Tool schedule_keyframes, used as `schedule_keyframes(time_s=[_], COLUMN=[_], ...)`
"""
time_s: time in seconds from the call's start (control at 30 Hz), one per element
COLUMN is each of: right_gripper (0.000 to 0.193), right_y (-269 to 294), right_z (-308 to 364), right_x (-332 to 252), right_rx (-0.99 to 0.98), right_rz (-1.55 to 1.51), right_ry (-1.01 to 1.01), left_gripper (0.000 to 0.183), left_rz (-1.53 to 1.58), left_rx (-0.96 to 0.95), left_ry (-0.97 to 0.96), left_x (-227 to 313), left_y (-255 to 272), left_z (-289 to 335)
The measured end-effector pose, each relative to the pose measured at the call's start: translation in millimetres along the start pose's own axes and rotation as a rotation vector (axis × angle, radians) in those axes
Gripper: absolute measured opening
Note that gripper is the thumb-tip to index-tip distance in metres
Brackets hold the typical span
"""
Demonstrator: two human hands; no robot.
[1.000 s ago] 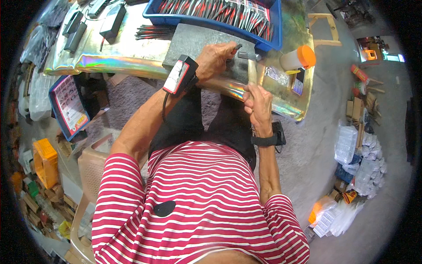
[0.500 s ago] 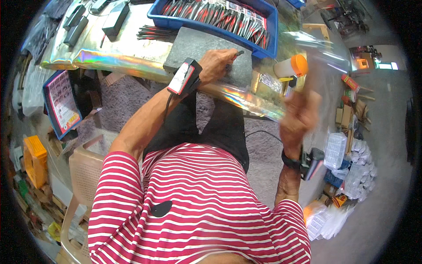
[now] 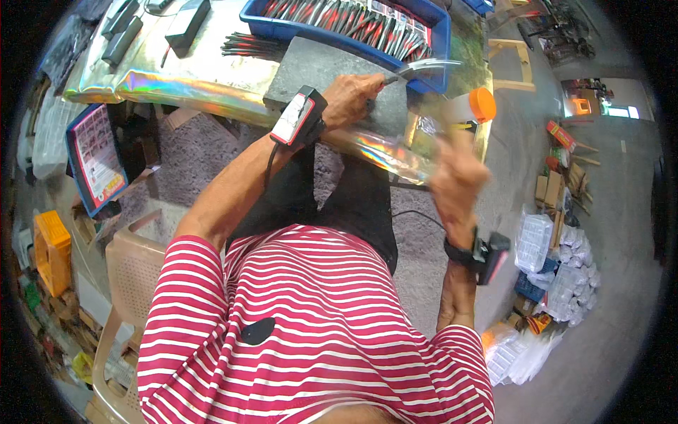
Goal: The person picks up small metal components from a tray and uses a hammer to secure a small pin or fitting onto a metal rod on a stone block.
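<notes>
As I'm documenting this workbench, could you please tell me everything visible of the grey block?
The grey block is a thick, flat slab with straight edges and a dull, mottled surface, looking like stone or metal. It lies on the shiny-covered table, near the front edge, in front of the blue tray. The left hand hides part of its top; whether they touch is unclear.

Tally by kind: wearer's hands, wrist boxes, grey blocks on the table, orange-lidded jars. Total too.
Hands: 2 (left hand; right hand, blurred)
Wrist boxes: 2 (left box; right box)
Grey block: 1
Orange-lidded jar: 1
Total: 6
</notes>
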State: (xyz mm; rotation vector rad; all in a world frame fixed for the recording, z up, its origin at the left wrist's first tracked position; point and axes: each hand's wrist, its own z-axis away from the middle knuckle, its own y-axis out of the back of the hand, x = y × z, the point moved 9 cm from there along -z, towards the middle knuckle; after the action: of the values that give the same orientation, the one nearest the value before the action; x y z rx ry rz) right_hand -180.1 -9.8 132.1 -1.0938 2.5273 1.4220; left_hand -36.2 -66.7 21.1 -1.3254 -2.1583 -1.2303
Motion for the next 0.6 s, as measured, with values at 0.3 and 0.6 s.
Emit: schedule_keyframes(time_s=[0.3, 0.6], right_gripper=[0.022, 0.028], right_y=[-47, -143], right_z=[13, 83], right_x=[50, 85], right_rx=[-0.137, -0.266], right_rz=[-0.285, -1.048], right_ry=[-0.342, -0.947], left_gripper=[0.020, 0.016], left_rz=[0.032, 0.051], left_rx=[-0.025, -0.001], left_ry=[0.008, 0.107], left_x=[-5, -10], left_y=[2, 9], left_z=[0, -3])
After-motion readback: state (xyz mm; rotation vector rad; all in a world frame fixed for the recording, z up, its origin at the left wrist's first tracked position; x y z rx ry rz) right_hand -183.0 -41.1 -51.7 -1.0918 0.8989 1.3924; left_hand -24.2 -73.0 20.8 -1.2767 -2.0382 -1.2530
